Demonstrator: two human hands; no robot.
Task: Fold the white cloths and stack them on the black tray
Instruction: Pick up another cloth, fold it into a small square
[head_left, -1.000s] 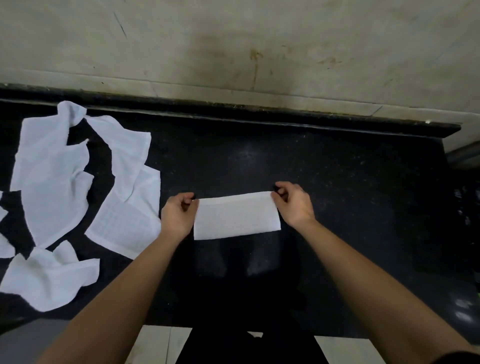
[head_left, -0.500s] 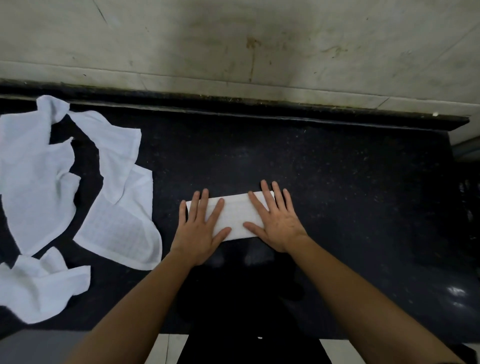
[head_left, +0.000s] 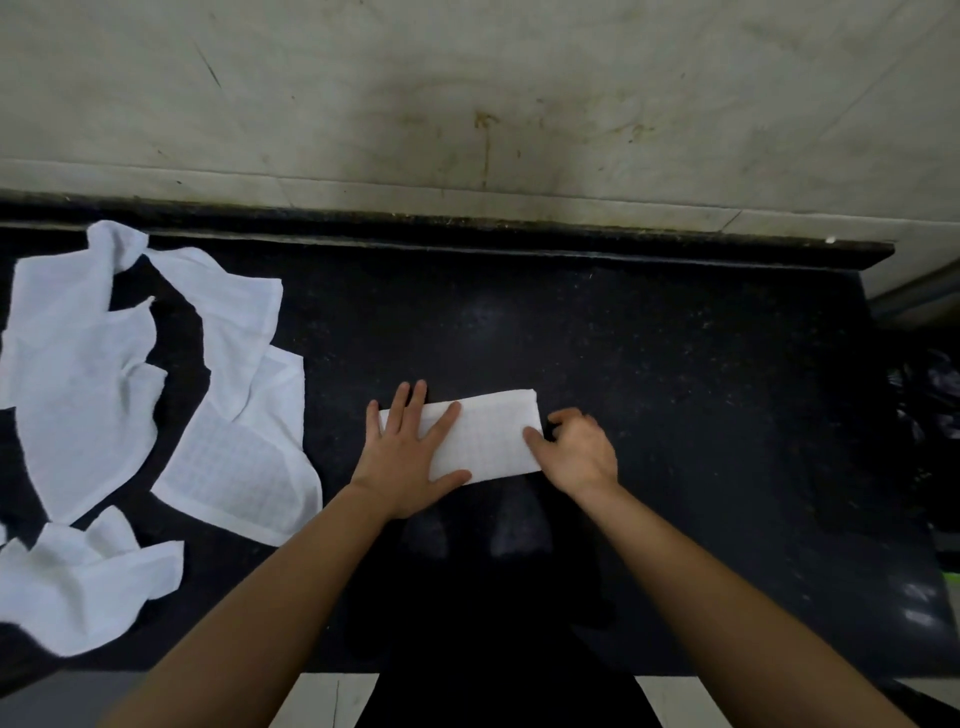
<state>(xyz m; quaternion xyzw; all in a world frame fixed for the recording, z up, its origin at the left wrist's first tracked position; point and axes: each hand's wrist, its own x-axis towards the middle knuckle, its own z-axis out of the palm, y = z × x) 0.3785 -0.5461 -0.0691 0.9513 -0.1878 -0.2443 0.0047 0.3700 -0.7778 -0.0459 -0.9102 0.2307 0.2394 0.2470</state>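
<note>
One folded white cloth (head_left: 483, 439) lies flat, rectangular, grid-textured.

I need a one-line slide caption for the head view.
Left hand presses a folded cloth flat on the black counter; right hand grips its right end; unfolded cloths lie to the left.

White grid-textured cloth (head_left: 483, 439), black counter (head_left: 675, 389)

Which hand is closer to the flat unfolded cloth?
Left. The left hand presses the folded cloth's left end, just right of the unfolded cloth; the right hand grips the folded cloth's right end, farther away.
</note>
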